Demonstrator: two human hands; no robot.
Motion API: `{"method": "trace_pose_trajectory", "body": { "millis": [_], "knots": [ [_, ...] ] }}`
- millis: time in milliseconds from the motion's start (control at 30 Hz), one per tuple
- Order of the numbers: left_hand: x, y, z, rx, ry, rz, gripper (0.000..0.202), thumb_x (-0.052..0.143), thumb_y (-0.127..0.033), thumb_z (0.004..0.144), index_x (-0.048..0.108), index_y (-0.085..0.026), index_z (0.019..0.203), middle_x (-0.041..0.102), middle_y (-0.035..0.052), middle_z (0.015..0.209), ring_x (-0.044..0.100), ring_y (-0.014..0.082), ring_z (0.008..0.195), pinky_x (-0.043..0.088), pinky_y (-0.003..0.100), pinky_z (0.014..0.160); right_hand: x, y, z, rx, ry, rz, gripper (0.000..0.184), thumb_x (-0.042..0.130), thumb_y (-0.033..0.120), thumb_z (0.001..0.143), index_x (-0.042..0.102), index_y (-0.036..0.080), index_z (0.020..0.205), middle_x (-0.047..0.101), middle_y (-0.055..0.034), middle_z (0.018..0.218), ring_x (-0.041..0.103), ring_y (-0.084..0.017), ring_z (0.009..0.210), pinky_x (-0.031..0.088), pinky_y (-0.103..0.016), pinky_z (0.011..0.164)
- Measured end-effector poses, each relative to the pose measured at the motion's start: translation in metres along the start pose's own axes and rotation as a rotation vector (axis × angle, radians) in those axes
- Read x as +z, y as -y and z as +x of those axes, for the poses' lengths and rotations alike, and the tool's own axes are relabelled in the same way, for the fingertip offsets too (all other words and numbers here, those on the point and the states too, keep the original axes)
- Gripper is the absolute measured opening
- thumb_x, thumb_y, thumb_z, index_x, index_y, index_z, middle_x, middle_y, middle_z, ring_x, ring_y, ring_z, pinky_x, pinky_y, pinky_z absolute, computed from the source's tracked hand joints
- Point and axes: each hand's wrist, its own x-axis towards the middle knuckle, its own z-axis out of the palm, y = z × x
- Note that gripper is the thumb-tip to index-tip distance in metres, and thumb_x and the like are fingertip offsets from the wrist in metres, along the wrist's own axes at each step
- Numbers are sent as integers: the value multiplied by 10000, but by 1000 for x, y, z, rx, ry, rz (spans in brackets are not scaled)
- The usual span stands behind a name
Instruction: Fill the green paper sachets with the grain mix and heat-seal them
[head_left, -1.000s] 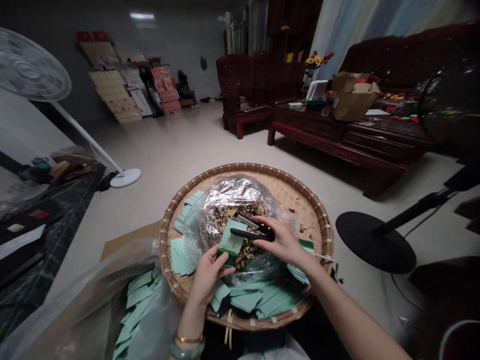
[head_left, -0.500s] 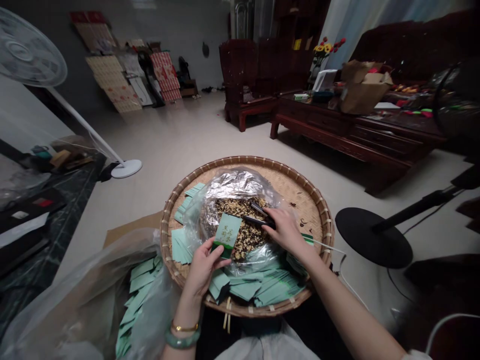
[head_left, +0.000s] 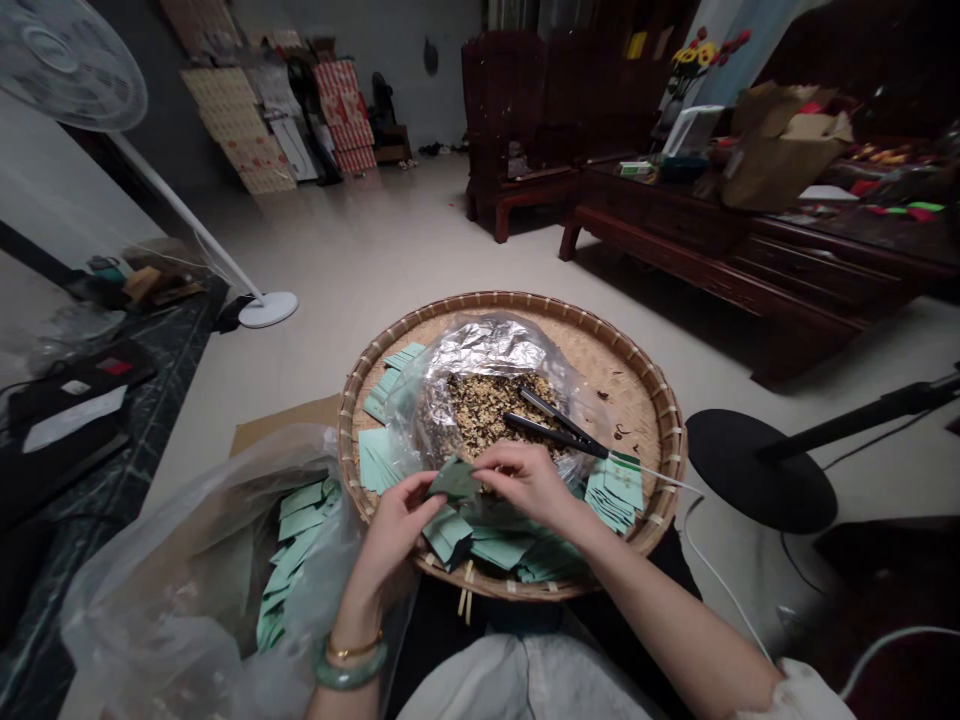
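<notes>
Right hand (head_left: 525, 485) freed from black tongs (head_left: 555, 428), tongs now lying across dried leaf heap (head_left: 487, 415) in foil-lined bag (head_left: 480, 345); both hands pinching green paper packet (head_left: 454, 480) above round bamboo tray (head_left: 517, 298), left hand (head_left: 394, 530) gripping near edge

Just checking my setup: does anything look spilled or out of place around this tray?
Yes: a few dark loose bits lie on the bare weave of the round bamboo tray, outside the plastic bag holding the crumbly brown mix. They look like strays from it, though they are too small to identify.
</notes>
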Motion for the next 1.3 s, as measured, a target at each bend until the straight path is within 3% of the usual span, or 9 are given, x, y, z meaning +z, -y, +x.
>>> {"method": "trace_pose_trajectory", "body": {
  "millis": [100, 200, 333, 500, 667, 733, 867, 967, 1300],
  "knots": [
    [-17, 6, -13, 59, 7, 229, 302, 562, -219, 730, 668, -158, 1006, 705, 86, 997, 643, 235, 928, 492, 400, 875, 13, -2, -7, -118, 160, -70, 121, 562, 181, 853, 682, 173, 853, 695, -58, 813, 640, -157, 763, 499, -254, 693],
    [-28, 15, -22, 185, -44, 558, 434, 447, -83, 700, 671, -208, 1051, 677, 63, 1099, 571, 240, 1090, 380, 460, 1008, 27, -9, -13, -214, 286, -213, 156, 525, 144, 861, 678, 160, 883, 701, -84, 881, 640, -176, 828, 500, -276, 751],
    [-28, 30, -24, 250, -16, 739, 530, 374, -21, 666, 662, -199, 1074, 669, 68, 1122, 546, 231, 1128, 368, 463, 1018, 30, -11, -20, -190, 392, -266, 158, 536, 145, 855, 676, 158, 927, 690, -94, 967, 636, -180, 887, 492, -274, 792],
    [-23, 40, -24, 284, -19, 768, 467, 371, -49, 727, 659, -203, 1061, 689, 68, 1065, 609, 205, 1009, 454, 399, 922, -4, 6, -35, -53, 328, -159, 161, 546, 209, 876, 670, 162, 966, 684, -70, 927, 612, -160, 878, 464, -270, 803],
    [-12, 23, -30, 299, -64, 738, 327, 422, -169, 828, 643, -201, 1067, 691, 72, 1024, 621, 205, 949, 474, 371, 860, -31, 7, -60, -3, 450, -237, 237, 680, 392, 769, 711, 201, 906, 675, -54, 894, 552, -184, 868, 432, -306, 811],
    [-1, 10, -32, 362, -38, 725, 251, 489, -249, 844, 650, -203, 1031, 683, 74, 1007, 599, 209, 955, 461, 363, 859, -32, 2, -66, 0, 457, -283, 203, 645, 378, 804, 721, 214, 895, 669, -58, 902, 535, -186, 880, 428, -306, 801],
    [22, -10, -35, 458, 200, 740, 209, 518, -284, 864, 668, -210, 988, 683, 58, 919, 560, 204, 912, 443, 343, 818, -25, -5, -72, -27, 387, -260, 179, 584, 326, 858, 724, 217, 878, 666, -55, 859, 538, -178, 853, 433, -301, 773],
    [33, -14, -33, 465, 298, 784, 205, 527, -275, 867, 682, -215, 987, 682, 48, 880, 537, 203, 868, 422, 337, 791, -23, -8, -75, -30, 345, -226, 169, 593, 320, 853, 719, 210, 882, 667, -53, 854, 553, -176, 846, 440, -303, 772],
    [34, -13, -30, 482, 402, 857, 221, 522, -299, 875, 702, -254, 995, 671, 39, 841, 521, 196, 835, 378, 312, 759, -22, -13, -84, -7, 282, -198, 131, 609, 274, 845, 703, 198, 898, 666, -49, 876, 561, -172, 867, 441, -298, 796]
  ]
}}
